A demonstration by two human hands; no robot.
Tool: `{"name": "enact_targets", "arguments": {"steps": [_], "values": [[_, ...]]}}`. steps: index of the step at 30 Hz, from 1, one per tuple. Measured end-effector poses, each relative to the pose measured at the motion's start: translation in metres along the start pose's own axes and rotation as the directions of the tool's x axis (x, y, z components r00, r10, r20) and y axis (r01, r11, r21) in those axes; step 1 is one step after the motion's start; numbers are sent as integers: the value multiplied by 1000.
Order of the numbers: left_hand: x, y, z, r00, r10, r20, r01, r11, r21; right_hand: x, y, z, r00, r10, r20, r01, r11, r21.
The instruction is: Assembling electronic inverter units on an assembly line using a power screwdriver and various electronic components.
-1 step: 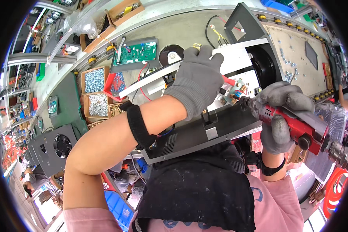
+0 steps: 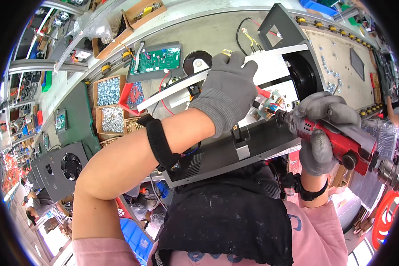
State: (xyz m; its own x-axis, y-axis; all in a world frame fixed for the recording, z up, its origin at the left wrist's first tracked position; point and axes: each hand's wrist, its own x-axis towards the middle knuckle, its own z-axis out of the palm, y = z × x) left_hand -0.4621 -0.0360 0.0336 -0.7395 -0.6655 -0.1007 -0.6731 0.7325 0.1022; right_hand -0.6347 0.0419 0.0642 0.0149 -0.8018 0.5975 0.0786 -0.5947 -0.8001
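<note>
My right hand (image 2: 326, 126), in a grey glove, is wrapped round a red air screwdriver (image 2: 337, 142) with a metal coupling at its rear. Its dark tip points left, at small parts and coloured wires (image 2: 272, 106) on a white plate inside a dark grey metal housing (image 2: 226, 155). Over the housing's middle lies my gloved left hand (image 2: 230, 84), fingers curled down beside the light metal plate (image 2: 270, 68). A red piece (image 2: 264, 92) sticks out from under that hand; what its fingers hold is hidden. A black round part (image 2: 299, 75) sits at the housing's right end.
A green circuit board (image 2: 157, 60) lies on a grey panel behind my left forearm. Boxes of screws (image 2: 108, 92) and a red tray (image 2: 131, 95) stand to the left. Loose screws (image 2: 330, 73) lie on the board at right. A red coiled hose (image 2: 383, 217) hangs lower right.
</note>
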Motion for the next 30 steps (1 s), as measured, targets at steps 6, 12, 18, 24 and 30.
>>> {"name": "enact_targets", "arguments": {"steps": [6, 12, 18, 24, 30], "values": [[-3, -2, 5, 992, 16, -129, -24, 998, -63, 3, 2, 9, 999, 49, -10, -50, 996, -74], [-2, -1, 2, 983, 18, -182, -25, 999, -39, 9, 2, 13, 994, 107, 1, -105, 972, -211], [7, -31, -8, 964, 266, -15, -266, 955, -132, 16, 1, 15, 985, 170, 25, -158, 955, -252], [-14, -7, 21, 956, 146, -255, -146, 989, 17, 11, 0, 16, 955, 248, -160, -256, 966, -32], [-9, -13, 13, 955, 71, -289, -132, 971, -198, 11, 2, 13, 981, 162, -105, -173, 978, -113]]}}
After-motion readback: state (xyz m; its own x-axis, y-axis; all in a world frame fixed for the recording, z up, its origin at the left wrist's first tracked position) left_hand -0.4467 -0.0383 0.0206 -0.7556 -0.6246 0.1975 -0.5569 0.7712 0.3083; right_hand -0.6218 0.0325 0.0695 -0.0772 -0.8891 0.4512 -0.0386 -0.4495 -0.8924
